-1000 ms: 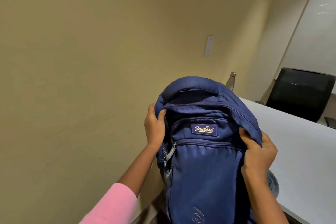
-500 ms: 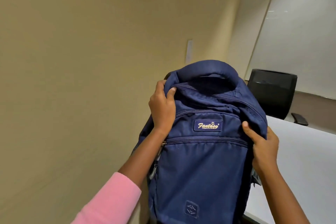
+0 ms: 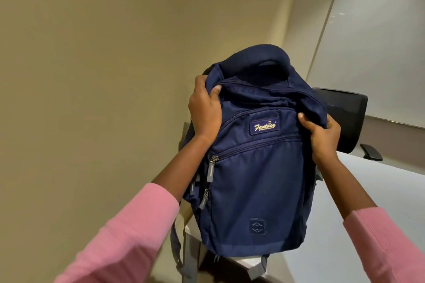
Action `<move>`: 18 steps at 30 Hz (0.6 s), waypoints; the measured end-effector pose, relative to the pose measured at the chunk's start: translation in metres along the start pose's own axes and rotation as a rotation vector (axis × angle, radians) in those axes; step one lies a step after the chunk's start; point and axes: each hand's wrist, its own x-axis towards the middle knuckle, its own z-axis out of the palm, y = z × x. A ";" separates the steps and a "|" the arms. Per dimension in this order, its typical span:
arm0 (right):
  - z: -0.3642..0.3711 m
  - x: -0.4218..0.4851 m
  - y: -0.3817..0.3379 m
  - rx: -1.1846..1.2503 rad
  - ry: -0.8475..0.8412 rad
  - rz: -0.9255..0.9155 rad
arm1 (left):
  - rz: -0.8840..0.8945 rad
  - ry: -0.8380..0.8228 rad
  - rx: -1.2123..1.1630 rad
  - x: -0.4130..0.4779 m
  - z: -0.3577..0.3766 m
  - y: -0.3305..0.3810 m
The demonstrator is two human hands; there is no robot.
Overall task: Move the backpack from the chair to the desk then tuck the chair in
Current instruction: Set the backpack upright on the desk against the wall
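Observation:
A navy blue backpack (image 3: 255, 181) with a "Fantasy" label stands upright at the near left corner of the white desk (image 3: 358, 236), its base touching or just above the desk edge. My left hand (image 3: 204, 108) grips the fabric at its top left. On the upper right side, my right hand (image 3: 322, 135) holds the fabric. Grey straps hang off the desk corner below the bag. The chair the backpack came from is out of view.
A beige wall runs close along the left. A black office chair (image 3: 345, 115) stands at the far side of the desk, its armrest (image 3: 371, 151) showing. A pale glossy panel (image 3: 377, 41) covers the far right wall.
The backpack has moved up and to the right over the desk corner, and its whole front and base now show. Both hands keep their grip. A bottle seen behind the bag earlier is hidden.

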 end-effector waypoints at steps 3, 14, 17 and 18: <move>0.008 0.030 0.018 -0.007 -0.018 0.012 | 0.008 0.013 0.004 0.006 0.016 -0.013; 0.042 0.106 0.104 0.003 -0.140 0.114 | -0.045 0.052 0.113 0.008 0.071 -0.069; 0.054 0.122 0.125 0.025 -0.187 0.140 | -0.054 0.077 0.159 0.008 0.080 -0.081; 0.058 0.127 0.132 0.030 -0.197 0.146 | -0.054 0.082 0.173 0.008 0.082 -0.084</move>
